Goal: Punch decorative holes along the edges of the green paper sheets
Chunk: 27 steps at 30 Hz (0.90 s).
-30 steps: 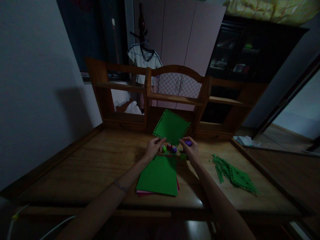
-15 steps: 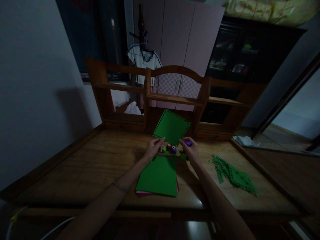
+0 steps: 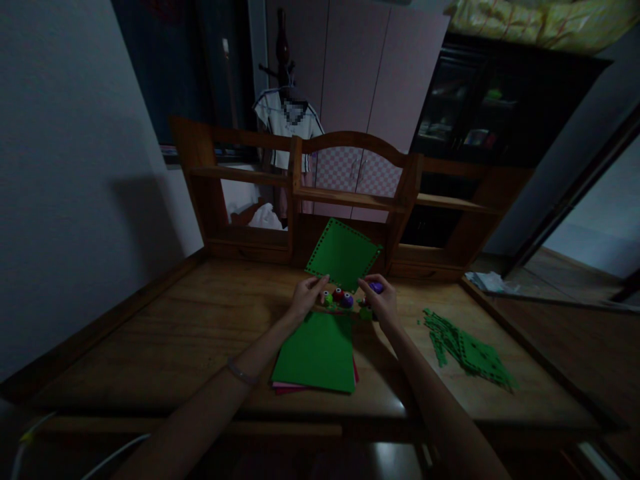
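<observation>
A green sheet of paper (image 3: pixel 343 252), with small holes punched along its edges, is tilted at a slant beyond my hands. My left hand (image 3: pixel 306 296) pinches its lower edge with thumb and finger. Near the sheet's bottom corner, my right hand (image 3: pixel 381 299) grips the right edge. Small round craft punches with eye-like dots sit between the hands: a green one (image 3: pixel 327 299), a red one (image 3: pixel 339 294) and a purple one (image 3: pixel 347 301). Another purple object (image 3: pixel 376 287) shows behind my right fingers, partly hidden. Closer to me lies a stack of coloured paper (image 3: pixel 317 353), green on top.
On the right of the wooden desk (image 3: pixel 165 333) lies a heap of punched green sheets and strips (image 3: pixel 470 350). A wooden shelf unit (image 3: pixel 350 200) stands along the desk's back edge. Beyond it hangs a white shirt (image 3: pixel 280 127). A white cable (image 3: pixel 117 455) runs at the lower left.
</observation>
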### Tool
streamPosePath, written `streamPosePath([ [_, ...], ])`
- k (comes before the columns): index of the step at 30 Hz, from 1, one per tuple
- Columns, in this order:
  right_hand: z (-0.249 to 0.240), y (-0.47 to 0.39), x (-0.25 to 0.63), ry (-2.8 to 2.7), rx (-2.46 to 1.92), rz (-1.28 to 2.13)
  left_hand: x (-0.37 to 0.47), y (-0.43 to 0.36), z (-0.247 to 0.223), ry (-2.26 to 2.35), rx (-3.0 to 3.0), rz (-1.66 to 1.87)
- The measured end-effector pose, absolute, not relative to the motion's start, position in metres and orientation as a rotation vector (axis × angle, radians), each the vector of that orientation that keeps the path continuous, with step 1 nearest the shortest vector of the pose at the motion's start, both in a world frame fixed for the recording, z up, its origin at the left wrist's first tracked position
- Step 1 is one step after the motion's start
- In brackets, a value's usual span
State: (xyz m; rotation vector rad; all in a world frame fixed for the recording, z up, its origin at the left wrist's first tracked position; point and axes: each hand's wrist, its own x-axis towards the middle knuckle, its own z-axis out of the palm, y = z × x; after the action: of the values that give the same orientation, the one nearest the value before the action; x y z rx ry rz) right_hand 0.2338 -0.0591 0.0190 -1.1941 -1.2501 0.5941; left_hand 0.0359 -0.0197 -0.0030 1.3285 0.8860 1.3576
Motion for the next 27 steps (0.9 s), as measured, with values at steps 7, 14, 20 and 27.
streamPosePath([
  [7, 0.0184, -0.0574, 0.2353, -1.252, -1.212, 0.603, 0.0350, -0.0214, -0.0020, 0.840, 1.331, 1.338],
  [14, 0.0197, -0.0587, 0.2344, -1.250, -1.204, 0.554, 0.0341, -0.0227, 0.0002, 0.825, 1.322, 1.327],
  [20, 0.0175, -0.0568, 0.2362, -1.273, -1.203, 0.543, 0.0343, -0.0232, -0.0005, 0.816, 1.331, 1.321],
  [27, 0.0184, -0.0578, 0.2355, -1.248, -1.202, 0.591, 0.0342, -0.0239, 0.0009, 0.838, 1.321, 1.323],
])
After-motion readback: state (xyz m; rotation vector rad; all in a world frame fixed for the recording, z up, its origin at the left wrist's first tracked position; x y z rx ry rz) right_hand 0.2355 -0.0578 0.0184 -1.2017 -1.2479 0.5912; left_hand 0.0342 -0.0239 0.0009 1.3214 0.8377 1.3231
